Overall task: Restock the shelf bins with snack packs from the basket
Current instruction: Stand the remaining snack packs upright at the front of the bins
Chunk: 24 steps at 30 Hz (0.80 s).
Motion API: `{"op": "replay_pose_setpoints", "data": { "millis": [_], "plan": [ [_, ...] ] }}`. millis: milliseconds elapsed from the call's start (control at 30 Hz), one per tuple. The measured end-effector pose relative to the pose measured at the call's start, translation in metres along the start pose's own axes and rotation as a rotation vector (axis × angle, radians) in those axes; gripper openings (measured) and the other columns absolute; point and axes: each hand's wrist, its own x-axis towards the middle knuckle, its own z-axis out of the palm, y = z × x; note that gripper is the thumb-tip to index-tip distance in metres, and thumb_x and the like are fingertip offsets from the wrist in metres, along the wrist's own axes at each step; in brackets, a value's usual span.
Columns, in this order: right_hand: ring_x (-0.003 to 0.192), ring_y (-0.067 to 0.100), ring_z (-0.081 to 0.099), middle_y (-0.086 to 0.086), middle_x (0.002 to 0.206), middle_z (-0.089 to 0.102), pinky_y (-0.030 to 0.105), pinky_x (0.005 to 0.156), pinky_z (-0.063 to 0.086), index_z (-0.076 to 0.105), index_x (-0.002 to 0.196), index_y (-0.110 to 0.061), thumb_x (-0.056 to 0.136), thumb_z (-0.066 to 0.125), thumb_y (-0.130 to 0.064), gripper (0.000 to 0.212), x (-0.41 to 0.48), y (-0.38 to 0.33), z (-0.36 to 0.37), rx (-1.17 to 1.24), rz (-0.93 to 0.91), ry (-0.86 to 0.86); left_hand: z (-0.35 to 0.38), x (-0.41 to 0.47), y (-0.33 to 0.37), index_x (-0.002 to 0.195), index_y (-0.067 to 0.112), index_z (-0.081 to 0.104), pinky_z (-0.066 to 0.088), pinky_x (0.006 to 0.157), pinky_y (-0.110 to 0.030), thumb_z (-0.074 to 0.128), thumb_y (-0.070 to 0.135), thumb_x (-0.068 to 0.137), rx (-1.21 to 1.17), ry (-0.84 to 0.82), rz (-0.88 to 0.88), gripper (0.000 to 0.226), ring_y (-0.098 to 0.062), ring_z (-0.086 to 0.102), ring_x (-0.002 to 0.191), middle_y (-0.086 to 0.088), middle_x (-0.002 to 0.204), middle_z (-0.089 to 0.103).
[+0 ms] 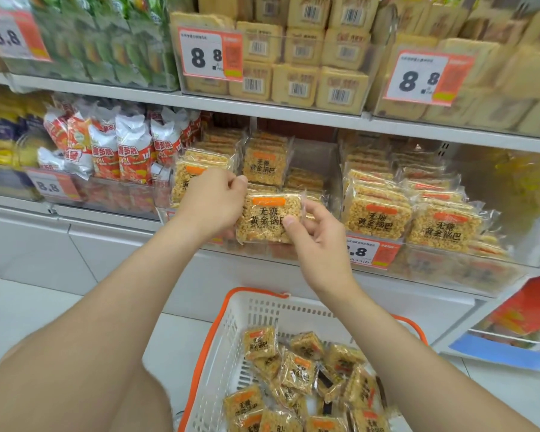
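**Asker:** What does the head view show in your hands?

**Me:** One snack pack (267,219). It's a clear wrapper of golden puffed-rice squares, with an orange strip and black writing. I have it upright, label facing me, at the front of the middle bin (335,176) on the lower shelf. It's in front of the same packs already stacked there. I cannot tell whether its bottom edge touches the bin.

**Asker:** How are the hands set?

**Me:** Both are on that pack. My left hand (214,201) is curled over its upper left corner, fingertips pinching the top edge. My right hand (317,232) takes the lower right corner, thumb flat on the front and the other fingers tucked behind.

**Asker:** And the basket?

**Me:** The basket (231,353) is white with orange handles. It sits on the pale floor (28,310) below my arms, near the foot of the shelf. A jumble of loose packs (296,372) of the same kind lies in it, tilted every way.

**Asker:** What's around the bin?

**Me:** The right bin (449,269) next to it holds rows of the same snack, leaning back. A price tag (368,252) hangs on its front, partly hidden by my right wrist. To the left stand red and white bags (131,154). On the shelf above are pale packs (296,85) with barcodes facing out.
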Motion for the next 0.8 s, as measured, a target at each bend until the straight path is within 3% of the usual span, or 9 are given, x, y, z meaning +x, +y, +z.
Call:
{"op": "replay_pose_setpoints", "data": {
  "millis": [100,167,267,333,433,500,567,700,800],
  "plan": [
    [0.106,0.014,0.073,-0.007,0.120,0.072,0.042,0.081,0.064,0.060,0.133,-0.041,0.095,0.070,-0.052,0.041,0.006,0.000,0.001,-0.119,-0.039,0.001,-0.001,0.005,-0.001,0.092,-0.004,0.069,0.050,0.064,-0.033,0.047,0.033,0.112,0.044,0.049,0.037,0.047,-0.024,0.059,0.057,-0.005,0.058,0.056],
    [0.091,0.015,0.077,-0.008,0.114,0.072,0.045,0.071,0.065,0.061,0.129,-0.041,0.093,0.073,-0.053,0.039,0.010,-0.005,0.000,-0.191,-0.055,0.039,-0.003,0.009,-0.002,0.096,0.006,0.072,0.058,0.072,-0.039,0.050,0.035,0.110,0.003,0.055,0.061,0.039,-0.025,0.066,0.064,-0.005,0.063,0.064],
    [0.082,0.008,0.074,-0.010,0.095,0.077,0.040,0.079,0.062,0.062,0.133,-0.032,0.093,0.071,-0.056,0.048,0.019,-0.011,0.001,-0.301,-0.100,0.108,-0.008,0.015,-0.004,0.095,0.017,0.070,0.061,0.074,-0.044,0.049,0.036,0.110,-0.027,0.075,0.078,0.032,-0.022,0.072,0.072,-0.004,0.077,0.073],
    [0.080,0.003,0.070,-0.012,0.085,0.075,0.025,0.078,0.055,0.063,0.129,-0.031,0.095,0.071,-0.053,0.042,0.027,-0.014,0.005,-0.355,-0.123,0.161,-0.010,0.022,-0.009,0.095,0.018,0.069,0.060,0.076,-0.046,0.045,0.031,0.110,0.021,0.156,0.093,0.031,-0.021,0.071,0.077,0.000,0.084,0.073],
    [0.083,0.002,0.066,-0.011,0.093,0.072,0.017,0.072,0.046,0.064,0.125,-0.027,0.097,0.070,-0.047,0.035,0.045,-0.015,0.014,-0.385,-0.151,0.221,-0.013,0.033,-0.018,0.110,0.020,0.066,0.053,0.086,-0.044,0.048,0.023,0.105,0.123,0.234,0.103,0.019,-0.024,0.063,0.100,0.000,0.109,0.064],
    [0.090,0.004,0.065,-0.012,0.099,0.069,0.016,0.075,0.044,0.062,0.126,-0.024,0.099,0.070,-0.041,0.033,0.061,-0.015,0.019,-0.395,-0.152,0.262,-0.012,0.038,-0.025,0.125,0.021,0.058,0.043,0.096,-0.039,0.057,0.019,0.100,0.220,0.188,0.080,0.025,-0.030,0.049,0.118,-0.007,0.128,0.047],
    [0.094,0.009,0.063,-0.010,0.101,0.067,0.023,0.080,0.047,0.061,0.125,-0.023,0.099,0.070,-0.037,0.031,0.078,-0.011,0.024,-0.405,-0.125,0.289,-0.011,0.041,-0.032,0.131,0.021,0.050,0.035,0.097,-0.039,0.064,0.022,0.095,0.321,0.143,0.043,0.038,-0.034,0.039,0.122,-0.011,0.134,0.037],
    [0.110,0.019,0.052,-0.004,0.108,0.066,0.034,0.096,0.041,0.063,0.127,-0.020,0.099,0.072,-0.034,0.033,0.114,-0.001,0.029,-0.503,-0.016,0.288,-0.004,0.046,-0.040,0.127,0.020,0.045,0.038,0.105,-0.048,0.071,0.035,0.092,0.423,0.114,0.029,0.046,-0.039,0.038,0.120,-0.014,0.135,0.033],
    [0.107,0.018,0.047,0.003,0.115,0.068,0.033,0.090,0.037,0.066,0.128,-0.014,0.097,0.075,-0.034,0.038,0.133,-0.002,0.033,-0.574,0.037,0.290,-0.001,0.049,-0.040,0.126,0.018,0.045,0.041,0.105,-0.050,0.072,0.034,0.091,0.428,0.125,0.034,0.047,-0.040,0.038,0.120,-0.016,0.135,0.034]
  ]
}}
